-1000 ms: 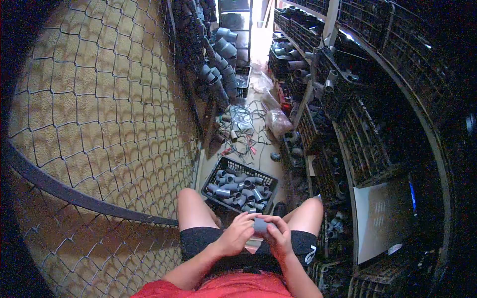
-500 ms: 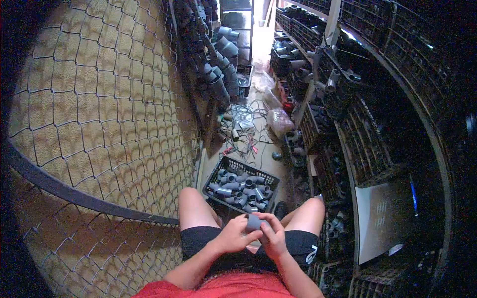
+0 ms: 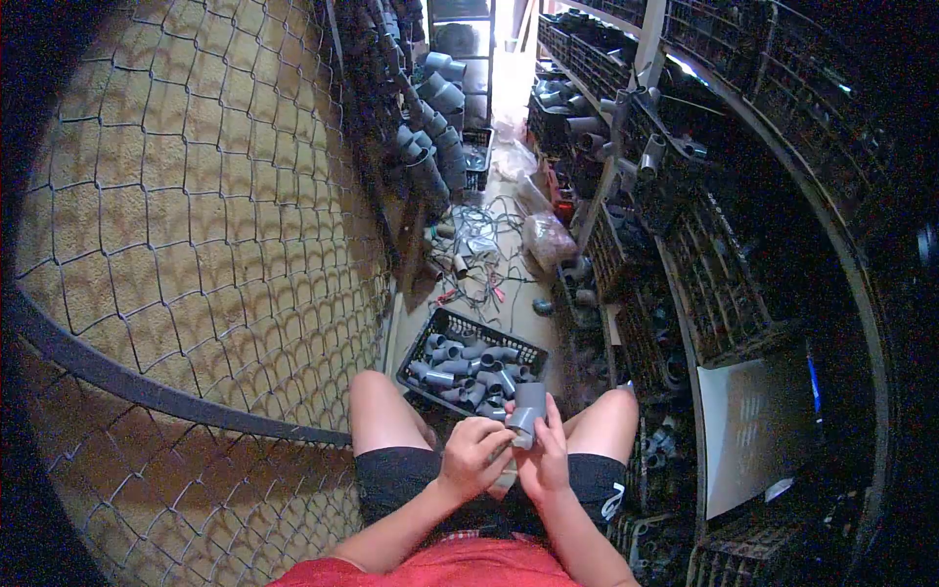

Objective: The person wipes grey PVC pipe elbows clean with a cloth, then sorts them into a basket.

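A grey plastic pipe fitting [image 3: 529, 403] stands nearly upright above my lap, its wide end pointing away from me. My right hand [image 3: 545, 463] grips it from the right, with fingers and thumb round its lower part. Beside its near end is my left hand [image 3: 476, 456], fingers bent together, the fingertips right at the fitting; I cannot tell what they pinch. A pale piece of material [image 3: 504, 479] shows just below, between the hands. In front of my knees a black plastic crate [image 3: 445, 318] holds many grey pipe elbows [image 3: 440, 378].
Chain-link fencing [image 3: 196, 225] with a metal rail runs along the left. Shelves of dark crates [image 3: 719, 284] line the right. Tangled cords [image 3: 489, 245] and a plastic bag [image 3: 550, 240] lie on the floor ahead. Large grey fittings [image 3: 440, 93] are stacked at the back left.
The fitting has turned from lying between both hands to nearly upright in my right hand. My left hand has slid down to its near end.
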The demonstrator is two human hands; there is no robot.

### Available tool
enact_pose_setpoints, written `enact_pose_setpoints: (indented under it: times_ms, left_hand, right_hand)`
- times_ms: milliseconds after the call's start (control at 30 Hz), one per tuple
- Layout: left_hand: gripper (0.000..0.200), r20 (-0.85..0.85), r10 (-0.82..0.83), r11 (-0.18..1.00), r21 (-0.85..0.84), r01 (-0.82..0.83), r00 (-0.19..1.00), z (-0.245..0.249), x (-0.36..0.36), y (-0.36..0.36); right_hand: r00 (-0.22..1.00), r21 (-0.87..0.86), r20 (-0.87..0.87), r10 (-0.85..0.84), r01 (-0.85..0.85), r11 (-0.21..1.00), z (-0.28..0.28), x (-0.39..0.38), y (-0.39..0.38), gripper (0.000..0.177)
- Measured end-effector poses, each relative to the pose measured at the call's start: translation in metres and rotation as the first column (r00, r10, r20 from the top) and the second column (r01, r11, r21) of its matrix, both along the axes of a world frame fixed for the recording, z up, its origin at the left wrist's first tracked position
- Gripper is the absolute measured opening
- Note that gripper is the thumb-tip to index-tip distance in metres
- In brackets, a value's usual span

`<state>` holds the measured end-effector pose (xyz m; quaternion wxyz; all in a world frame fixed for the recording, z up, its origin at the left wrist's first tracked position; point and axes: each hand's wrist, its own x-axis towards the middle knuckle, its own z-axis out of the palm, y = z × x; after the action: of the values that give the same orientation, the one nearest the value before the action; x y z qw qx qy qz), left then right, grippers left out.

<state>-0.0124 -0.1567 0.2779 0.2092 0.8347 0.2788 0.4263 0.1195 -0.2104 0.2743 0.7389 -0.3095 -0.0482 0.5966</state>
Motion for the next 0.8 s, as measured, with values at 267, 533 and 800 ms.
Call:
enact_pose_setpoints:
  times_ms: [267, 533, 800]
  left_hand:
    - [0.029, 0.417, 0.127, 0.941, -0.337, 0.023, 0.900, -0.001, 0.004, 0.004]
    - [0.069, -0.107, -0.156, 0.952, -0.282, 0.120, 0.982, 0.007, 0.044, -0.028]
    - [0.063, 0.213, -0.093, 0.579, -0.783, 0.227, 0.973, 0.010, 0.037, -0.021]
  right_hand:
    - [0.979, -0.034, 0.181, -0.094, 0.101, 0.994, 0.001, 0.032, 0.006, 0.061]
    - [0.852, -0.132, 0.518, -0.078, 0.170, 0.976, -0.014, 0.008, 0.014, 0.041]
    - [0.671, -0.010, 0.732, -0.122, 0.189, 0.982, 0.017, 0.017, 0.010, 0.050]
